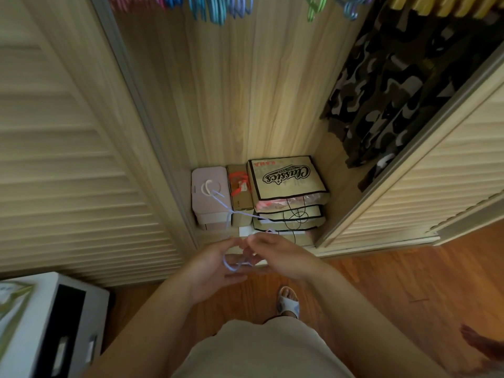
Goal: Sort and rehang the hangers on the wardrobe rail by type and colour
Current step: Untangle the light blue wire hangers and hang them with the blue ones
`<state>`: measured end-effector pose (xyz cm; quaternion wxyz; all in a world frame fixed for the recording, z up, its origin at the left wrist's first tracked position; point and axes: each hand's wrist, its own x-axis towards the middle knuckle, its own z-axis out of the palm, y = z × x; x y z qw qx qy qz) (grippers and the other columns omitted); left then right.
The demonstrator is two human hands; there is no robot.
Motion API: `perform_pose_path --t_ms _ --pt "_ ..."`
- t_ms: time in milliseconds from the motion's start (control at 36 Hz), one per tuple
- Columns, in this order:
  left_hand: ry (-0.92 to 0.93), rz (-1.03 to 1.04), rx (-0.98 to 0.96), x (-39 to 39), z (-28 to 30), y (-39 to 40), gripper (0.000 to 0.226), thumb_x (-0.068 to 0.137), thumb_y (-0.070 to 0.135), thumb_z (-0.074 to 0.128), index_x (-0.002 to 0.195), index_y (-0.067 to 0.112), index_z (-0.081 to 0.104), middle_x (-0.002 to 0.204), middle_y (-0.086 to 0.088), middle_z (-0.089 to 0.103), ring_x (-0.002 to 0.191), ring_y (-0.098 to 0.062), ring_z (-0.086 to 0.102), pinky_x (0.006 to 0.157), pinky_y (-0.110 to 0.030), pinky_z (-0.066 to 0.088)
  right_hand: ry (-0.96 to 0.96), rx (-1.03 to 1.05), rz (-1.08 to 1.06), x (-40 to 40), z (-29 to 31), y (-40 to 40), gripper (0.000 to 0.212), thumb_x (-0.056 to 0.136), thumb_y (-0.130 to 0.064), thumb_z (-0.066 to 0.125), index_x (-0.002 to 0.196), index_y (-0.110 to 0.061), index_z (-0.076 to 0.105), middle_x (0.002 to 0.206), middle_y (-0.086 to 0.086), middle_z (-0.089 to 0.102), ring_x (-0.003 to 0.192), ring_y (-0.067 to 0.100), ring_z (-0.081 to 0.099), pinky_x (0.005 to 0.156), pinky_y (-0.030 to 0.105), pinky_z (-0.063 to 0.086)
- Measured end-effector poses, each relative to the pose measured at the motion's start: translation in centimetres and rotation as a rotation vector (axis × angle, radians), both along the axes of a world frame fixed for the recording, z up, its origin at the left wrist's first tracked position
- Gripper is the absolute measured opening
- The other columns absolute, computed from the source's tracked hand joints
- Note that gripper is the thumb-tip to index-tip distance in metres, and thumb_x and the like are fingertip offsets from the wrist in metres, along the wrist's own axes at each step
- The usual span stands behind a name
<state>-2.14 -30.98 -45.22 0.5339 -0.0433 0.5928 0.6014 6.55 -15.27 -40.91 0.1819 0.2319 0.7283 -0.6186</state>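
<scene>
A thin pale lilac wire hanger (234, 215) is held low in front of the open wardrobe, its body reaching toward the boxes on the wardrobe floor. My left hand (215, 271) lies palm up under its hook, fingers curled round the wire. My right hand (278, 255) pinches the hanger's neck from the right. Along the frame's top edge hang pink hangers (136, 1), blue and lilac hangers (218, 8), a green hanger (313, 8) and wooden hangers (441, 5). The rail itself is out of view.
On the wardrobe floor sit a pink box (208, 199), a brown box (240, 190) and stacked "Classics" bags (286, 180). Camouflage clothes (403, 85) hang at right. Louvred doors (62, 159) flank the opening. A white unit (54, 323) stands at lower left.
</scene>
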Motion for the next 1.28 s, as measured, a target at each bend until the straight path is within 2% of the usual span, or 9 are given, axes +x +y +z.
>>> perform_pose_path --t_ms 111,250,417,500,667,806,917,1083,1278 --pt "0.018 -0.013 0.008 1.0 0.5 0.7 0.031 0.106 0.038 0.048 0.119 0.021 0.07 0.1 -0.008 0.075 0.103 -0.024 0.072 0.09 -0.039 0.053 -0.04 0.018 0.021 -0.2 -0.3 -0.9 0.038 0.104 -0.051 0.041 0.121 -0.026 0.064 0.113 0.002 0.069 0.104 0.014 0.068 0.094 0.039 0.058" --pt "0.01 -0.032 0.024 1.5 0.5 1.0 0.041 0.102 0.046 0.051 0.128 0.02 0.069 0.115 -0.016 0.073 0.111 -0.032 0.071 0.105 -0.048 0.052 -0.057 0.0 0.023 -0.1 0.1 -1.1 0.049 0.102 -0.061 0.035 0.126 -0.029 0.063 0.118 0.001 0.068 0.109 0.017 0.066 0.096 0.044 0.057" --pt "0.011 -0.043 0.055 2.0 0.4 1.2 0.049 0.096 0.059 0.055 0.129 0.025 0.068 0.113 -0.014 0.075 0.109 -0.029 0.073 0.092 -0.04 0.056 -0.089 -0.008 0.033 -0.3 0.1 -1.2 0.066 0.093 -0.078 0.03 0.131 -0.033 0.061 0.118 -0.005 0.069 0.107 0.013 0.067 0.103 0.043 0.051" --pt "0.079 -0.076 0.026 2.6 0.6 1.9 0.044 0.102 0.06 0.044 0.129 0.032 0.064 0.111 -0.002 0.077 0.106 -0.02 0.074 0.101 -0.043 0.054 -0.085 0.008 -0.004 -0.4 -0.6 -1.5 0.076 0.085 -0.086 0.033 0.124 -0.029 0.065 0.107 -0.003 0.072 0.102 0.014 0.069 0.103 0.043 0.051" --pt "0.141 -0.136 -0.042 2.6 1.8 3.3 0.038 0.101 0.067 0.037 0.11 0.04 0.063 0.12 -0.003 0.072 0.112 -0.021 0.07 0.107 -0.046 0.051 -0.015 0.125 -0.078 -0.6 -1.0 -2.0 0.06 0.101 -0.064 0.033 0.128 -0.02 0.063 0.089 -0.011 0.064 0.09 0.008 0.062 0.092 0.032 0.05" --pt "0.235 -0.078 -0.148 1.1 2.4 3.5 0.05 0.105 0.063 0.03 0.123 0.03 0.063 0.108 -0.004 0.076 0.096 -0.021 0.075 0.096 -0.043 0.055 0.015 0.147 -0.278 -0.8 -0.8 -1.3 0.047 0.107 -0.045 0.036 0.092 -0.013 0.066 0.081 0.001 0.065 0.077 0.019 0.063 0.08 0.039 0.053" --pt "0.627 -0.022 -0.211 -1.7 5.9 3.3 0.027 0.109 0.038 0.044 0.129 0.029 0.06 0.12 0.004 0.067 0.102 -0.011 0.066 0.094 -0.034 0.053 0.064 0.01 -0.465 -1.8 1.4 1.3 0.036 0.106 -0.028 0.041 0.087 -0.007 0.063 0.073 0.003 0.056 0.067 0.02 0.055 0.086 0.05 0.057" --pt "1.294 0.466 0.065 -7.2 17.9 2.9 0.031 0.102 0.006 0.054 0.116 0.034 0.058 0.112 0.009 0.065 0.105 -0.006 0.062 0.091 -0.013 0.046 0.413 0.047 -0.585 -5.6 10.4 5.2 0.031 0.101 -0.015 0.042 0.087 -0.006 0.068 0.066 -0.003 0.057 0.075 0.028 0.058 0.088 0.05 0.056" --pt "2.14 0.792 -0.125 -12.8 31.2 0.7 0.049 0.077 0.001 0.06 0.126 -0.001 0.059 0.131 -0.027 0.052 0.126 -0.039 0.047 0.113 -0.034 0.033 0.731 0.089 -0.61 -9.4 19.9 7.4 0.035 0.104 -0.012 0.043 0.081 -0.009 0.069 0.086 0.008 0.058 0.078 0.026 0.059 0.08 0.037 0.052"
